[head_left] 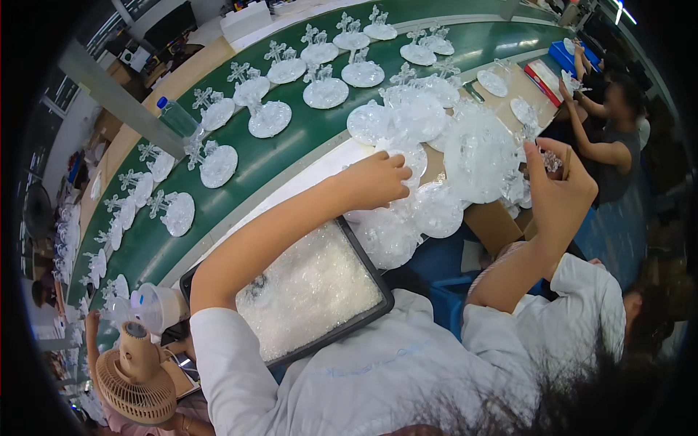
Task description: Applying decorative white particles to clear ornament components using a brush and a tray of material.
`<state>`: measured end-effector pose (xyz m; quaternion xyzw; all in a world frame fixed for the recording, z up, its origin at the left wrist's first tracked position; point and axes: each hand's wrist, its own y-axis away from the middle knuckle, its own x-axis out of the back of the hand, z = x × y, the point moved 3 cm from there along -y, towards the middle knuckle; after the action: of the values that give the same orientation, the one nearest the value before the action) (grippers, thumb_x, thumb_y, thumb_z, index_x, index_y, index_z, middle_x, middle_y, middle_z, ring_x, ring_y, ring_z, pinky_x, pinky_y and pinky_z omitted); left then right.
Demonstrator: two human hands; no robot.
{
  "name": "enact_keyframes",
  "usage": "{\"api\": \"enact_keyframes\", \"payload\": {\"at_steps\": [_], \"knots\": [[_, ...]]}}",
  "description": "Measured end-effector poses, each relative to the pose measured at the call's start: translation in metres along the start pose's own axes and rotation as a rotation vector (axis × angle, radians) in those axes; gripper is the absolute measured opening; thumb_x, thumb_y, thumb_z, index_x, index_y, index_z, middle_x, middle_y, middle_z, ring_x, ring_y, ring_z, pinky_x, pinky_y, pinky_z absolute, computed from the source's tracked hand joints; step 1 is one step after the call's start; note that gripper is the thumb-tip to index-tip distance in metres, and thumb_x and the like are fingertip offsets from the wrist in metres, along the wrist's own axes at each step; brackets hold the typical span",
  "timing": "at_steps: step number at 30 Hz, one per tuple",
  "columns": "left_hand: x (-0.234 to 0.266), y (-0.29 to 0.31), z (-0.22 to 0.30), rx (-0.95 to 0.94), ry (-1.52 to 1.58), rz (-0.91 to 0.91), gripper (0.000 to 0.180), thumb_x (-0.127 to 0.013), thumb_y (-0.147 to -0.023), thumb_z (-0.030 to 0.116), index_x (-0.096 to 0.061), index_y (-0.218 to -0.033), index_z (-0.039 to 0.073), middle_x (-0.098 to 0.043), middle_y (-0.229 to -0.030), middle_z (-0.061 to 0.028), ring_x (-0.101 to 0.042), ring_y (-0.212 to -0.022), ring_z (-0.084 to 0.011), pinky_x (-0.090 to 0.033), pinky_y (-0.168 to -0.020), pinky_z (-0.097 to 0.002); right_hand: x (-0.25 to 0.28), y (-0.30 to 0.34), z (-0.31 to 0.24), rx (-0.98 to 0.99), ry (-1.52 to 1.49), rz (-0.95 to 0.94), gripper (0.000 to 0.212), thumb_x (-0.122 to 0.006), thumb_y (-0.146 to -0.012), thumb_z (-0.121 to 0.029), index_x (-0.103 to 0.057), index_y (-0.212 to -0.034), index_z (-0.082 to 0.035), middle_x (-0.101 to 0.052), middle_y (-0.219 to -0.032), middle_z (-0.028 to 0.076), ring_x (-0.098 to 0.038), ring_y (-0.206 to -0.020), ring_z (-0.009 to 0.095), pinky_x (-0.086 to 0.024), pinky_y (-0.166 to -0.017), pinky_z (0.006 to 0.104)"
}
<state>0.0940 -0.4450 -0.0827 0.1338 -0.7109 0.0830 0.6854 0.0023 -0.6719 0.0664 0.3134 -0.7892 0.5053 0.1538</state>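
My left hand (374, 179) reaches over the tray, its bent fingers slightly apart at a white, textured round base (412, 158). Its fingertips are partly hidden, and no held thing shows. On the right, my right hand (563, 185) is raised, with thumb and fingers pinched on a small clear crystal-like piece (530, 134). More small glittering pieces (551, 161) show by its palm, partly covered by the fingers. Between my hands lie overlapping white round bases and a large clear sheet-like piece (476, 156). Below my left forearm sits a black tray (379, 291) of tiny clear beads (313, 291).
A green conveyor belt (291, 149) curves past, carrying several round bases with clear cross ornaments (218, 166). A bottle (178, 118) stands near a grey post (120, 102). A beige fan (136, 378) is at lower left. A co-worker (614, 145) sits at right, near a blue bin (563, 54).
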Motion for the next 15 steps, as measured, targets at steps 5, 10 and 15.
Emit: {"api": "enact_keyframes", "payload": {"at_steps": [5,10,15], "knots": [[0.004,0.010,-0.010,0.027,-0.131,0.127,0.012,-0.070,-0.080,0.022,-0.066,-0.089,0.015,-0.061,-0.096,-0.0026,-0.059,-0.100,-0.0213,-0.049,-0.081,-0.0376,-0.009,0.006,0.014,0.005,-0.063,-0.012,0.016,-0.080,-0.081,-0.014,-0.072,-0.091,-0.003,-0.063,-0.069,0.002,-0.052,-0.063,0.005,-0.046,-0.059,0.0218],[0.039,0.041,-0.034,0.063,0.256,0.226,0.019,-0.071,-0.076,0.014,-0.065,-0.094,0.011,-0.062,-0.096,-0.0076,-0.061,-0.097,-0.0284,-0.050,-0.080,-0.0414,-0.020,0.008,0.021,0.046,-0.068,0.000,0.019,-0.077,-0.086,-0.018,-0.071,-0.095,-0.002,-0.065,-0.076,0.003,-0.055,-0.068,0.007,-0.048,-0.064,0.0234],[0.086,0.140,-0.072,0.293,0.388,0.594,0.033,-0.070,-0.075,0.017,-0.067,-0.105,0.007,-0.067,-0.101,-0.0127,-0.063,-0.098,-0.0330,-0.051,-0.085,-0.0401,-0.029,0.014,0.019,-0.150,-0.160,-0.071,0.019,-0.076,-0.087,-0.017,-0.071,-0.096,-0.002,-0.066,-0.076,0.004,-0.055,-0.065,0.008,-0.047,-0.061,0.0232]]}}
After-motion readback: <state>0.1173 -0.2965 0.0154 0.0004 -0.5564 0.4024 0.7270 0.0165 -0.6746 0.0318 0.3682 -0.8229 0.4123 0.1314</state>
